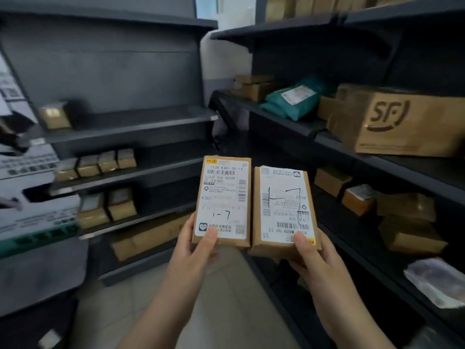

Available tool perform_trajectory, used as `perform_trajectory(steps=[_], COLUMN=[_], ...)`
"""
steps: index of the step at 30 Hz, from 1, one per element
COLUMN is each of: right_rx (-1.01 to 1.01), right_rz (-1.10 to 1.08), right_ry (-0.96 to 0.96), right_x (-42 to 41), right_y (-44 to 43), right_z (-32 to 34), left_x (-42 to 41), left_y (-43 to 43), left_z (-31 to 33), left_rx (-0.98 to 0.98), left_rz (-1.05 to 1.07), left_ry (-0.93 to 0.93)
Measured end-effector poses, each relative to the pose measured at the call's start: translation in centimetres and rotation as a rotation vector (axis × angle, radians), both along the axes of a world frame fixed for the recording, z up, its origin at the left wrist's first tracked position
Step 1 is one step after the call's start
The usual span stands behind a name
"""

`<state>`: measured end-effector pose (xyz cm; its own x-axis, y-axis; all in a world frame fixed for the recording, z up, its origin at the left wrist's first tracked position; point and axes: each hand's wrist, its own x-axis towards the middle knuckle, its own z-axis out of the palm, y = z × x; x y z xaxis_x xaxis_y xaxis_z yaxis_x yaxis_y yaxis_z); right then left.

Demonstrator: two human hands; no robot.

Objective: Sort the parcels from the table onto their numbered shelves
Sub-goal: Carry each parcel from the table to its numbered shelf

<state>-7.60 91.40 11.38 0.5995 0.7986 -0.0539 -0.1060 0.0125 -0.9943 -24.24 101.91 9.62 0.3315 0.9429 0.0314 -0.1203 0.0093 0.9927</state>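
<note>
Left hand (193,248) grips left parcel (222,201), right hand (312,255) grips right parcel (284,207); both held labels-up, side by side between shelves (130,117) (probably comparing handwritten "1-7" marks).

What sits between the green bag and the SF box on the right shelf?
A small brown box, blurred, partly hidden by the SF box, right of the green bag. Head view.
</note>
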Motion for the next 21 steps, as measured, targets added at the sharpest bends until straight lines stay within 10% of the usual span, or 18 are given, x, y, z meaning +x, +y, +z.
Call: perform_trajectory(steps=[21], right_rx=[-0.013], right_rz=[0.602], right_ry=[-0.025], right_x=[4.4], right_y=[32.3], right_z=[0.4], left_x=[0.1], left_y=[21.1], left_z=[0.6], left_rx=[-0.035], left_rz=[0.442], left_ry=[-0.056])
